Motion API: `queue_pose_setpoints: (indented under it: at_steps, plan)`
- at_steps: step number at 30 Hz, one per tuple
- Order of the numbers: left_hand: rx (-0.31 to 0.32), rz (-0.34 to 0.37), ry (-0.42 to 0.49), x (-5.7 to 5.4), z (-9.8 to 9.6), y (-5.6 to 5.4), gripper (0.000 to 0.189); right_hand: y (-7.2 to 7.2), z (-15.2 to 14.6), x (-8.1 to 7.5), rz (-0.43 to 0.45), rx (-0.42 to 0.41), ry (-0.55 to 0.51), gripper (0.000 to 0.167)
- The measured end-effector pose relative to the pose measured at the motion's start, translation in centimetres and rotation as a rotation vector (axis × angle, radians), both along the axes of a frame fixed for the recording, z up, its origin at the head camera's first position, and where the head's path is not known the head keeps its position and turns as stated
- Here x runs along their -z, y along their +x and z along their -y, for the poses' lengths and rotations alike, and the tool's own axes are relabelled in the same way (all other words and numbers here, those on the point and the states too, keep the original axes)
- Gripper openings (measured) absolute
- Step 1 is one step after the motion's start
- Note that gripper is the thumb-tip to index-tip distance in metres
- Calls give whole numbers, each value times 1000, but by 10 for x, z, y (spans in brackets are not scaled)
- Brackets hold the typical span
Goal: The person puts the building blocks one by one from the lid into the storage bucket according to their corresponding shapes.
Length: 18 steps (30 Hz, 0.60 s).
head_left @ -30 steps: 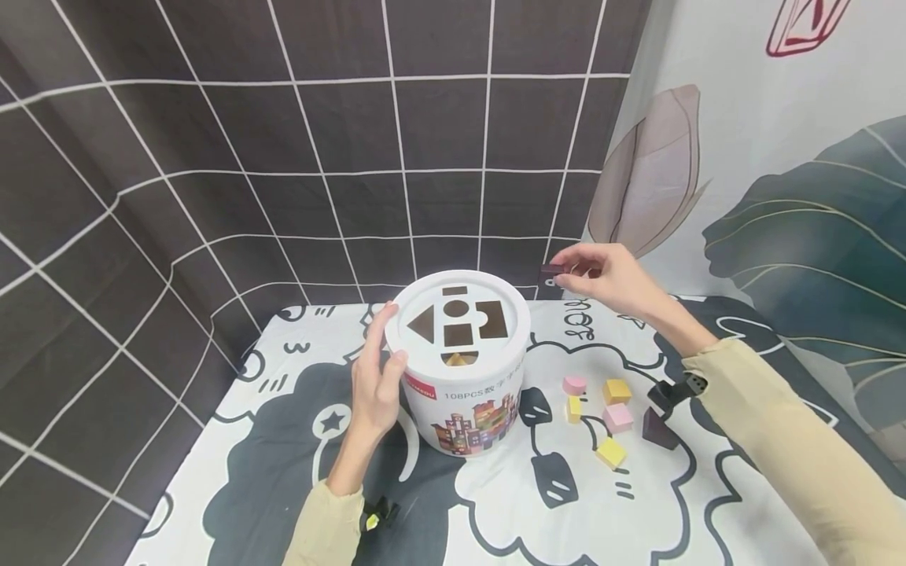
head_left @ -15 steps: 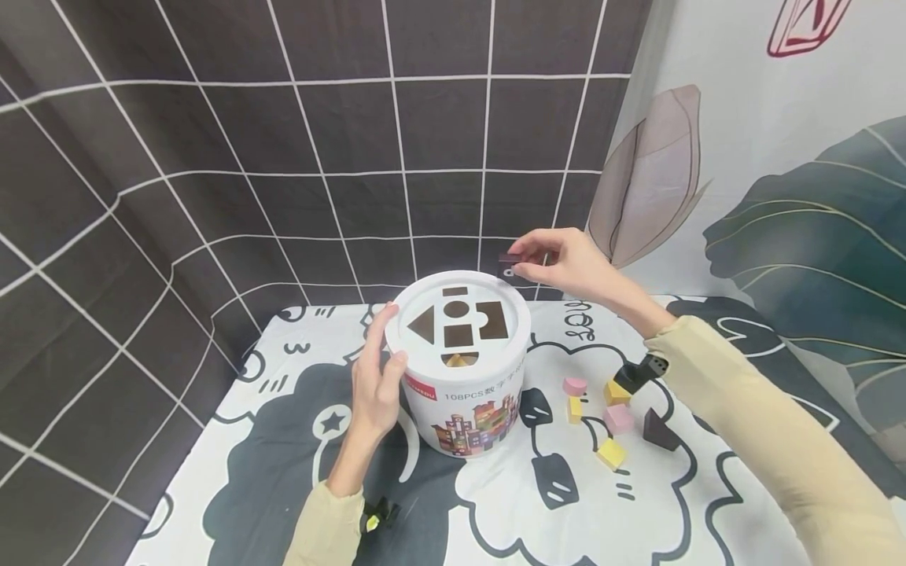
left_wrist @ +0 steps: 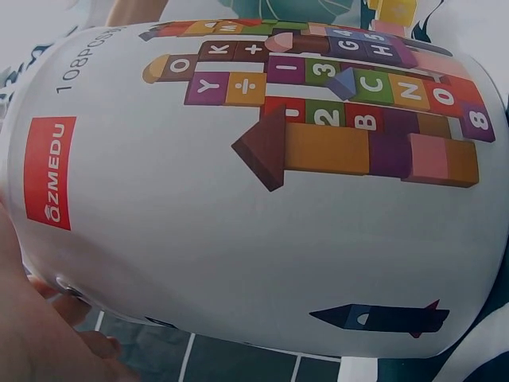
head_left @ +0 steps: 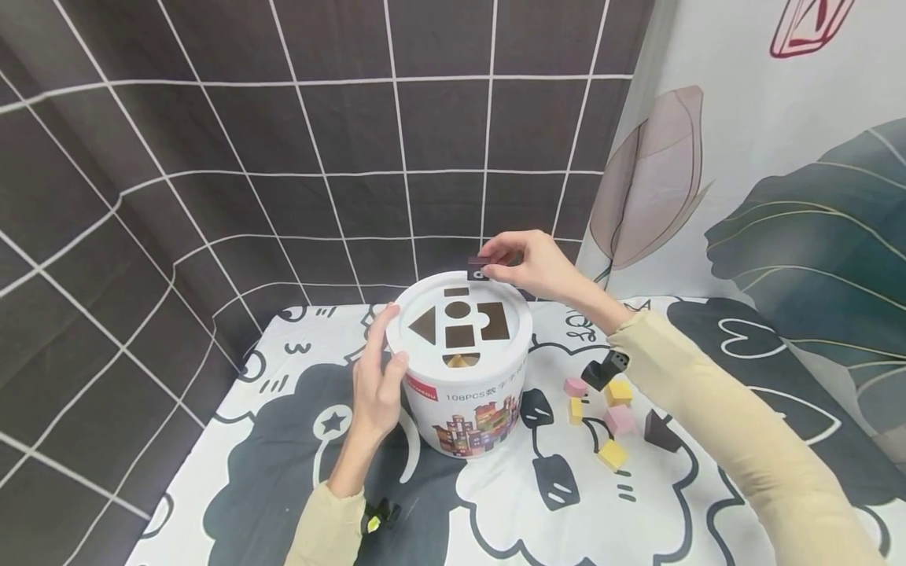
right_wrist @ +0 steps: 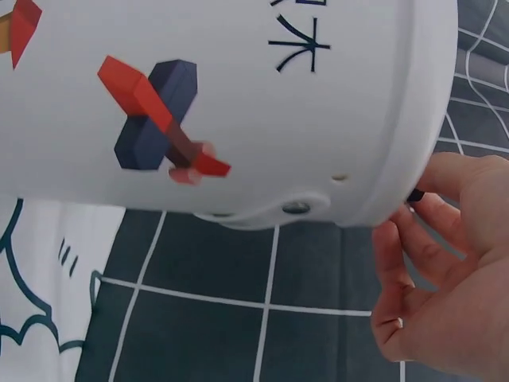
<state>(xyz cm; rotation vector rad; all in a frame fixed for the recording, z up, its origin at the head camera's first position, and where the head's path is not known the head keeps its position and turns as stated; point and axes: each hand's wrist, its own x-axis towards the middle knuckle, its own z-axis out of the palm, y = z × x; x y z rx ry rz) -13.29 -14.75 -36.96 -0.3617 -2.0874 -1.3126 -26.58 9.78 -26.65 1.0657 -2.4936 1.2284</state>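
Dark, white-marked block (head_left: 475,270) in pinching right hand (head_left: 528,260), left hand (head_left: 377,384) spread against bucket (head_left: 463,399)

there are two hands (head_left: 375,384), one bucket (head_left: 467,413), three yellow blocks (head_left: 612,454), two pink blocks (head_left: 620,420) and two dark blocks (head_left: 661,432).

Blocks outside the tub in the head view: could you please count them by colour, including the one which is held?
Yellow blocks: 3
Pink blocks: 2
Dark blocks: 2, counting the held block
Total: 7
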Motion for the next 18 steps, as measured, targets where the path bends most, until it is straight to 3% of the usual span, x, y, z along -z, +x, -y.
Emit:
queue_pose_setpoints:
  at_steps: [9, 18]
  plan:
    - [6, 2, 7, 0, -1, 0, 62, 1, 13, 4, 35, -21, 7, 19]
    - [8, -2, 5, 0, -1, -1, 62, -1, 23, 8, 6, -53, 17, 18]
